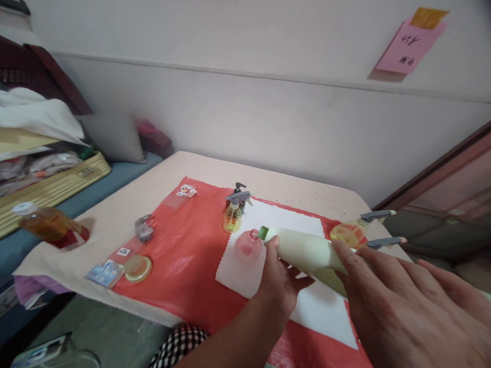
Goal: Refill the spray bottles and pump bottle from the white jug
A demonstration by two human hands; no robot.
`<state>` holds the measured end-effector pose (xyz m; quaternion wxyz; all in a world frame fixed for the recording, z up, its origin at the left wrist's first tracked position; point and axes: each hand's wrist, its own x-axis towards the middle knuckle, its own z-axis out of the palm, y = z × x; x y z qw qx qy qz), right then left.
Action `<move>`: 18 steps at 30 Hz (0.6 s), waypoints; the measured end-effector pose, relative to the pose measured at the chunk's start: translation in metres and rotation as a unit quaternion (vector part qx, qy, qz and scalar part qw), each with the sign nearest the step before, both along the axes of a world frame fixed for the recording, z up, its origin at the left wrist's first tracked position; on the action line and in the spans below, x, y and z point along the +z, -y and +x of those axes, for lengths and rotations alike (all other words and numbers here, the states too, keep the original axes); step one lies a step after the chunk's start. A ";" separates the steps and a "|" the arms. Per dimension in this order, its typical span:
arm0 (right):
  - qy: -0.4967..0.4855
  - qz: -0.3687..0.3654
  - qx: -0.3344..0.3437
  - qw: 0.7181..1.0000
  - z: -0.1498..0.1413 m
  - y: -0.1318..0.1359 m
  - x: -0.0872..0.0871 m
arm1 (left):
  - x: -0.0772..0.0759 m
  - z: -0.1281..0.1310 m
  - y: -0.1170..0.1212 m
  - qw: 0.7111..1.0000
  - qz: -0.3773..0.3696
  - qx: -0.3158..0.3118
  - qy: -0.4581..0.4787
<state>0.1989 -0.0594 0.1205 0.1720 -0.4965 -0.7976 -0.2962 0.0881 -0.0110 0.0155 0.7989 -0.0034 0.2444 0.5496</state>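
Observation:
A pale green bottle [303,248] with a green tip [263,233] lies tilted almost level in both my hands. My left hand [282,286] supports it from below near the neck, thumb on its side. Over the bottle's body, my right hand [399,296] is closed, hiding its far end. The green tip is at the mouth of a clear pink bottle [248,246], which stands on a white sheet [238,278]; whether they touch I cannot tell. No liquid can be made out flowing.
Yellowish spray bottles [232,217] [349,232] and a dark pump bottle [240,191] stand on the red cloth [184,245]. At left are a round lidded container [138,268], a flat packet [105,274] and a bottle of amber liquid [53,227]. A wall [249,117] rises behind.

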 end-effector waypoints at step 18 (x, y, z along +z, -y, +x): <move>0.029 0.005 0.000 1.000 0.003 -0.001 0.001 | 0.000 0.000 0.000 1.000 -0.002 -0.003 -0.002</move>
